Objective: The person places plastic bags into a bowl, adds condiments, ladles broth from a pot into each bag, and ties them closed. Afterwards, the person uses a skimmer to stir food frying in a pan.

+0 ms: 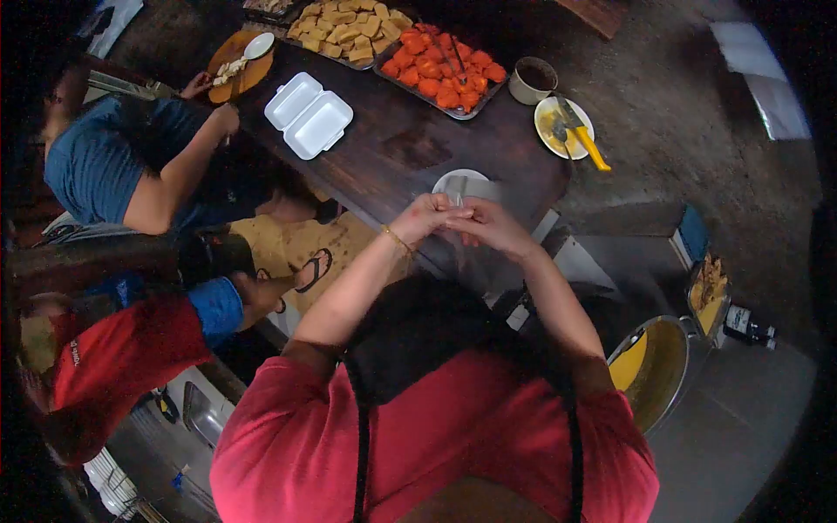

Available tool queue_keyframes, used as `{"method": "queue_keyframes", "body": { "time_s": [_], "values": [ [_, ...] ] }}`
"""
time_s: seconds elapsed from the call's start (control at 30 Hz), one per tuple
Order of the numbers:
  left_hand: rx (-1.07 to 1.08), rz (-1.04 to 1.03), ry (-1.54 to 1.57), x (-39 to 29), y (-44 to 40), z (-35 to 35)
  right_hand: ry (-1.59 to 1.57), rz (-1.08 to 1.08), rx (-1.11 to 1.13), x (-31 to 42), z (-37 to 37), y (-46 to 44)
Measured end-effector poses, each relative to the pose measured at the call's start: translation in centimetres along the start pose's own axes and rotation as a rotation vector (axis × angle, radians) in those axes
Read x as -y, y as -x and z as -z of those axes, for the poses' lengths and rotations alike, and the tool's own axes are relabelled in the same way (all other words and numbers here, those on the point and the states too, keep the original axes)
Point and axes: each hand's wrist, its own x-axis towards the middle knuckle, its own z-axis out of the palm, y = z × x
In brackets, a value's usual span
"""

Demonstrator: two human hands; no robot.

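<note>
My left hand (pixel 420 218) and my right hand (pixel 488 225) meet in front of me, fingers closed together on a small clear plastic piece (pixel 457 188), too blurred to name surely. Just beyond them, partly behind the plastic, a white plate (pixel 472 176) sits near the edge of the dark wooden table (pixel 392 157). An open white foam box (pixel 319 125) lies on the table to the left. At the back are a tray of orange-red pieces (pixel 429 70) and a tray of yellow-brown blocks (pixel 347 33).
A plate with a yellow-handled knife (pixel 595 150) and a cup (pixel 533 80) stand back right. A large pot (pixel 664 370) is at my right. One person (pixel 96 166) works at a wooden board (pixel 253 77); another person in red (pixel 131 349) is lower left.
</note>
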Motion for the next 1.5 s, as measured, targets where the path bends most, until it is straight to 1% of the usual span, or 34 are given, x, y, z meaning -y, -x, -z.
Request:
{"method": "queue_keyframes", "body": {
  "time_s": [0.07,0.13,0.17,0.2,0.23,0.27,0.3,0.33,0.4,0.43,0.47,0.53,0.57,0.6,0.63,0.67,0.7,0.73,0.8,0.83,0.87,0.93,1.03,1.07,1.13,1.17,1.2,1.23,1.27,1.3,1.37,1.4,1.43,1.5],
  "values": [
    [0.002,0.062,0.326,-1.1,1.1,-1.3,-0.093,-0.011,0.063,0.1,-0.2,-1.1],
    [-0.054,-0.003,0.345,-2.2,1.6,-0.7,-0.187,-0.03,0.079,1.0,-0.5,-1.6],
    [-0.08,-0.033,0.355,-2.6,1.7,0.0,-0.211,0.03,0.057,1.4,-0.1,-2.0],
    [-0.113,-0.127,0.213,-3.2,1.6,1.8,-0.232,0.089,0.033,1.8,0.9,-2.5],
    [-0.187,-0.173,-0.022,-3.7,2.2,3.3,-0.253,0.148,0.009,2.2,2.0,-3.1],
    [-0.223,-0.254,-0.299,-3.6,1.9,5.8,-0.028,0.197,-0.184,3.0,4.0,-3.8],
    [-0.458,-0.447,-0.772,-4.7,2.7,8.0,0.194,0.242,-0.377,3.3,5.6,-4.7],
    [-0.558,-0.528,-1.005,-6.4,3.8,7.5,0.412,0.295,-0.458,3.2,6.2,-5.4],
    [-0.569,-0.617,-1.261,-7.8,5.0,5.7,0.855,0.395,-0.613,2.3,6.9,-6.7],
    [-0.574,-0.662,-1.388,-8.1,5.3,5.1,0.817,0.4,-0.588,1.3,7.1,-7.6],
    [-0.574,-0.618,-1.516,-8.2,5.5,4.9,0.781,0.404,-0.562,-0.1,7.2,-8.7],
    [-0.707,-0.615,-1.558,-7.0,5.0,6.4,0.638,0.353,-0.455,-1.5,7.0,-9.3],
    [-0.774,-0.614,-1.581,-6.6,4.9,7.2,0.766,0.397,-0.558,-2.6,7.0,-9.3],
    [-0.741,-0.425,-1.567,-7.4,5.6,7.0,0.894,0.441,-0.661,-4.2,7.3,-9.3],
    [-0.741,-0.464,-1.554,-7.2,5.5,7.4,1.022,0.484,-0.765,-5.9,7.5,-9.1],
    [-0.739,-0.5,-1.541,-6.8,5.4,7.8,1.09,0.177,-0.756,-7.4,7.6,-8.3],
    [-0.736,-0.537,-1.527,-6.7,5.3,8.1,1.062,-0.001,-0.754,-9.7,7.6,-7.8],
    [-0.673,-0.391,-1.527,-7.3,5.4,7.2,1.031,-0.175,-0.748,-12.0,7.4,-7.4],
    [-0.615,-0.554,-1.537,-6.1,4.0,7.3,0.861,-0.346,-0.65,-15.3,6.5,-6.2],
    [-0.592,-0.638,-1.537,-5.7,3.3,7.1,0.69,-0.346,-0.614,-16.1,6.3,-5.6],
    [-0.535,-0.557,-1.501,-5.8,2.8,6.1,0.519,-0.345,-0.576,-16.5,6.1,-4.9],
    [-0.433,-0.499,-1.537,-5.6,1.4,4.6,0.219,-0.276,-0.642,-15.1,4.7,-2.4],
    [-0.313,-0.316,-1.574,-4.8,-1.7,2.1,0.683,-0.126,-1.016,-13.7,3.9,1.6],
    [-0.275,-0.242,-1.591,-4.1,-2.7,1.2,0.602,-0.037,-1.134,-12.5,3.7,2.9],
    [-0.22,-0.293,-1.49,-2.6,-4.5,-1.0,0.433,0.146,-1.36,-9.2,3.0,5.0],
    [-0.19,-0.315,-1.439,-2.1,-5.2,-2.3,0.443,0.156,-1.37,-7.3,2.5,5.7],
    [-0.233,-0.386,-1.357,-1.8,-5.8,-4.0,0.452,0.167,-1.379,-5.3,1.9,6.2],
    [-0.193,-0.451,-1.271,-1.8,-6.2,-5.6,0.46,0.179,-1.387,-3.9,1.4,6.3],
    [-0.155,-0.515,-1.186,-2.2,-6.4,-7.2,0.577,0.169,-1.366,-3.3,1.1,6.1],
    [-0.119,-0.576,-1.102,-2.4,-6.6,-8.1,0.53,0.101,-1.308,-2.7,0.9,6.0],
    [0.217,-0.734,-1.148,-2.0,-6.6,-8.9,0.431,-0.03,-1.183,-1.7,0.5,5.9],
    [0.387,-0.806,-1.162,-2.0,-6.4,-9.1,0.47,0.108,-1.196,-3.9,1.3,5.5],
    [0.502,-0.715,-1.269,-2.3,-6.0,-9.0,0.513,0.244,-1.202,-6.1,2.2,5.2],
    [0.735,-0.516,-1.476,-4.0,-4.5,-8.3,0.409,0.251,-1.105,-8.3,3.8,5.5]
  ]
}}
